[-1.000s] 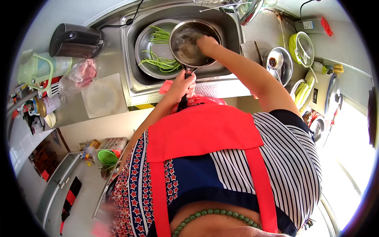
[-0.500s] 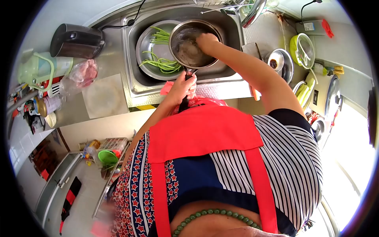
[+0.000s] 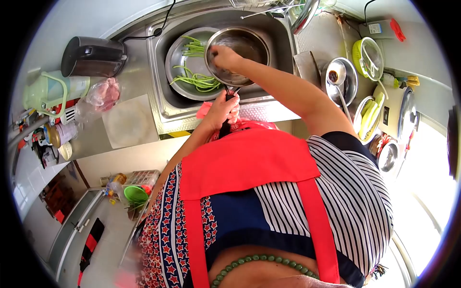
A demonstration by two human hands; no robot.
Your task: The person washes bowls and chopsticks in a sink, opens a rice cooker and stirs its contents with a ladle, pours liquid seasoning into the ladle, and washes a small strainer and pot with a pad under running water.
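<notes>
My left hand (image 3: pixel 226 109) is closed around the dark handle of a metal pan (image 3: pixel 252 45), which is held over the sink (image 3: pixel 283 36). Inside the pan, at its left side, is my right hand (image 3: pixel 224 57); its fingers are curled and blurred, and anything in them is too small to make out. A wide metal basin (image 3: pixel 175 55) stands in the sink, partly under the pan. Long green beans (image 3: pixel 199 81) lie in it in two bunches.
Left on the counter are a black kettle (image 3: pixel 93 56), bagged meat (image 3: pixel 108 91) and a square board (image 3: pixel 128 121). On the right stand a metal bowl with a ladle (image 3: pixel 353 79), a green basket (image 3: pixel 357 57) and a dish of green-yellow vegetables (image 3: pixel 372 115). A faucet (image 3: pixel 307 14) overhangs the sink.
My right hand has moved from the upper right of the pan's inside to its left side. My left hand still grips the handle, and the beans have not moved.
</notes>
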